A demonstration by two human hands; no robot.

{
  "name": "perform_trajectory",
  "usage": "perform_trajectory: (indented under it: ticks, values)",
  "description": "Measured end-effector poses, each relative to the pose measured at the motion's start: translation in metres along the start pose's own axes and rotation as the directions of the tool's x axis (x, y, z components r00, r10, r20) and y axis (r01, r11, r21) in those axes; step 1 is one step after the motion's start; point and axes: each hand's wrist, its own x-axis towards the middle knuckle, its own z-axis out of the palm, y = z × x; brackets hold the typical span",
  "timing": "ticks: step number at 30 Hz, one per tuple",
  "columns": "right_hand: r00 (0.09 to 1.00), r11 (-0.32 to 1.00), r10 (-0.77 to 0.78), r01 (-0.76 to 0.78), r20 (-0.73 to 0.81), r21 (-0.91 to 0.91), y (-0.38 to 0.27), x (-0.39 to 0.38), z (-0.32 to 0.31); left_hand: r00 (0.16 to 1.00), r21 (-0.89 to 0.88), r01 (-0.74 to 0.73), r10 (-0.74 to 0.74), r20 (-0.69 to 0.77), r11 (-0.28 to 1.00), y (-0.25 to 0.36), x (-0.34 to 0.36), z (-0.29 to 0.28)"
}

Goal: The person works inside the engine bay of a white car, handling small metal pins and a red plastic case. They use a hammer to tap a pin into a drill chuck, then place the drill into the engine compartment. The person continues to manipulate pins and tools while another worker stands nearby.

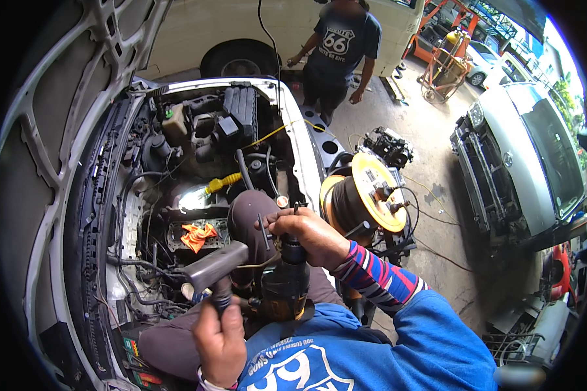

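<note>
My left hand (222, 342) is wrapped round the handle of a hammer (216, 266), its heavy steel head raised beside the drill. A black and yellow power drill (285, 287) rests upright in my lap, chuck toward the top. At the chuck, the closed fingers of my right hand (310, 234) grip a chuck key (263, 232) with a thin metal crossbar. My hand partly covers the chuck and whatever is fitted in it. Below my knee, an orange rag (198, 237) lies on the engine (218, 229) in the open bay.
A yellow work light (223, 182) shines inside the bay. The raised hood (39, 143) stands at the left. To the right are a yellow cable reel (378, 189) and an engine part (390, 147) on the floor. A co-worker (342, 52) stands beyond the fender; a white van (515, 156) is parked farther right.
</note>
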Motion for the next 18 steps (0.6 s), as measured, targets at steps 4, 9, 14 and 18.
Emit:
perform_trajectory:
  ticks: [4, 9, 14, 18]
  values:
    - [0.998, 0.999, -0.032, 0.034, 0.047, -0.033, 0.002, 0.001, 0.001, 0.913, -0.290, -0.385, 0.318, -0.254, 0.876, 0.003, -0.015, 0.007]
    - [0.998, 0.998, 0.063, -0.063, -0.017, -0.006, -0.001, -0.003, 0.000, 0.993, 0.249, -0.112, 0.099, 0.067, 0.962, -0.014, 0.017, 0.007]
    - [0.998, 0.998, 0.060, -0.061, -0.035, -0.006, -0.002, -0.003, 0.000, 0.943, -0.158, -0.320, 0.299, -0.144, 0.934, 0.003, -0.002, -0.008]
    - [1.000, 1.000, 0.022, -0.022, -0.003, -0.018, 0.000, -0.001, 0.004, 0.926, 0.042, -0.367, 0.369, -0.080, 0.929, -0.001, 0.013, 0.003]
